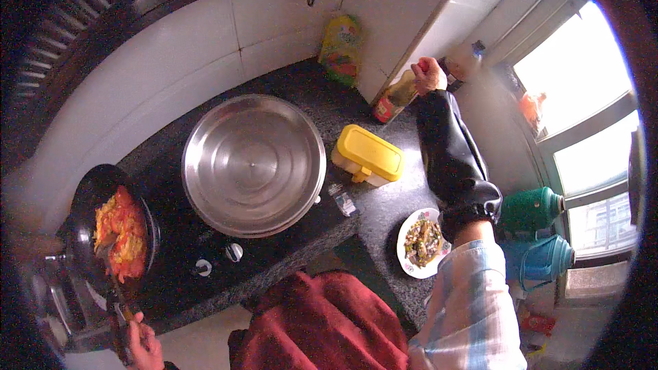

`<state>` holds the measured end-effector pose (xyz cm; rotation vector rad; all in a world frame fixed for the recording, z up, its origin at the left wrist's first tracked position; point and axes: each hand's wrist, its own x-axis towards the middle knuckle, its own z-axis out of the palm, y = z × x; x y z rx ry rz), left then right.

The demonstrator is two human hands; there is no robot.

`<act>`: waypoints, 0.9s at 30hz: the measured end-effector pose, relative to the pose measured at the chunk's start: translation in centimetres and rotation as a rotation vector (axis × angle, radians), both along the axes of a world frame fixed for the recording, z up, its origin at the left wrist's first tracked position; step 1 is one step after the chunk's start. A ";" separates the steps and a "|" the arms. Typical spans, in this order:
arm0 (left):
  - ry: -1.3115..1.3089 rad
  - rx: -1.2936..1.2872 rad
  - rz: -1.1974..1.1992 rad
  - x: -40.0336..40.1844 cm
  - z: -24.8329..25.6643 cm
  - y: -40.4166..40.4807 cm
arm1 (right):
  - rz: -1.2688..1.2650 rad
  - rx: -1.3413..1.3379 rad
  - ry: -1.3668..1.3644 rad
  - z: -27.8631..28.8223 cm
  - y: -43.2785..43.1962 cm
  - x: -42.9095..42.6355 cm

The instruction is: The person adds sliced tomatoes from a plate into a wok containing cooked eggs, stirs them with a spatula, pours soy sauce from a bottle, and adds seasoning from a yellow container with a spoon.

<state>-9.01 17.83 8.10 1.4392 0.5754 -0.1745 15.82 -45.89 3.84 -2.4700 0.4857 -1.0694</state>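
Observation:
At the lower left, my left hand (144,343) grips the handle of a metal spatula (121,300). The spatula's blade rests in red and yellow food (123,234), which looks like tomato and egg, inside a dark wok (97,177). Far out at the upper right, my right hand (431,77) has its fingers around the red top of a glass bottle (396,100). This bottle bears a red label and looks tilted against the wall corner. A black sleeve cover covers much of my right forearm.
A large steel pot lid (252,164) covers the middle of the dark cooktop. Right of it are a yellow-lidded container (370,151), a small packet (343,200) and a plate of food (403,246). Green (532,209) and blue (545,262) thermos flasks stand below the window.

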 end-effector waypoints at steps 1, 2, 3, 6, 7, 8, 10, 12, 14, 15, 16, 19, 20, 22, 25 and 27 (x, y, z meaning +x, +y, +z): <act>0.002 0.006 0.018 -0.2 0.1 0.2 | 0.011 0.024 -0.005 -0.2 0.3 0.5; 0.002 0.000 0.035 -0.3 0.1 0.2 | 0.023 0.057 -0.014 0.1 0.2 0.7; 0.004 0.000 0.058 -0.4 0.2 0.2 | 0.056 0.154 -0.025 0.7 0.3 0.7; 0.000 -0.024 0.123 -0.5 0.3 -0.1 | 0.197 0.939 -0.155 3.1 2.6 -0.8; 0.003 -0.053 0.155 -0.7 0.2 0.4 | 0.216 1.199 -0.184 3.9 7.2 -1.0; -0.004 -0.118 0.163 -0.5 -0.2 1.0 | 0.186 1.440 -0.249 5.8 11.1 -2.1; -0.045 -0.239 0.126 0.5 0.3 1.6 | 0.271 1.035 -0.301 6.6 7.2 -3.3; -0.073 -0.322 0.132 0.1 0.2 2.0 | 0.385 0.574 -0.320 5.3 8.7 -3.7; -0.062 -0.357 0.194 -0.7 -0.2 1.4 | 0.593 0.579 -0.268 3.7 18.0 -5.4; -0.019 -0.349 0.247 -0.9 -0.1 1.3 | 0.746 0.623 -0.173 2.3 23.8 -6.9; -0.048 -0.383 0.209 -1.6 -0.2 1.9 | 0.935 0.668 -0.031 1.1 29.9 -8.8; -0.073 -0.403 0.027 -1.0 -1.1 2.7 | 1.409 0.656 0.419 0.4 43.5 -14.3; -0.060 -0.422 -0.023 -0.8 -1.2 2.9 | 1.505 0.636 0.510 0.4 47.0 -15.4; -0.077 -0.434 -0.127 -0.8 -1.4 2.6 | 1.578 0.561 0.636 1.8 50.5 -16.4; -0.137 -0.154 -0.391 -0.5 -1.6 4.4 | 1.663 0.421 0.579 1.6 54.8 -15.9; -0.272 0.219 -0.387 -1.3 -0.7 6.9 | 1.559 0.183 0.554 1.8 54.9 -15.3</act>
